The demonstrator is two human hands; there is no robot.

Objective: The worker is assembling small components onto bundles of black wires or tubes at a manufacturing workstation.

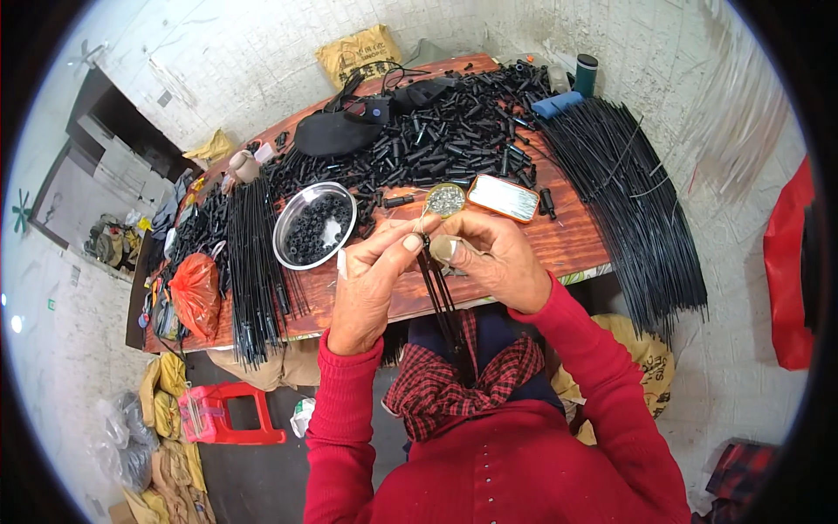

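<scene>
My left hand [371, 278] is closed in a pinch on the top end of a few thin black rods [443, 306], which hang down toward my lap. A fine pale strand shows above the fingertips. My right hand [504, 262] is pinched close beside the rod tops, with a tan wrap on its thumb; what it grips is too small to make out. Just beyond the hands sit a round tin [445, 200] of small shiny pieces and a flat orange-rimmed tin [504, 198] with a whitish inside. A metal bowl [281, 237] of small black rings stands to the left.
A heap of short black tubes [454, 131] covers the table's [559, 240] far part. Long black rods lie bundled at left [251, 262] and right [624, 192], overhanging the edge. There are also a red plastic bag [195, 297], a dark green flask [585, 76] and a red stool [253, 428].
</scene>
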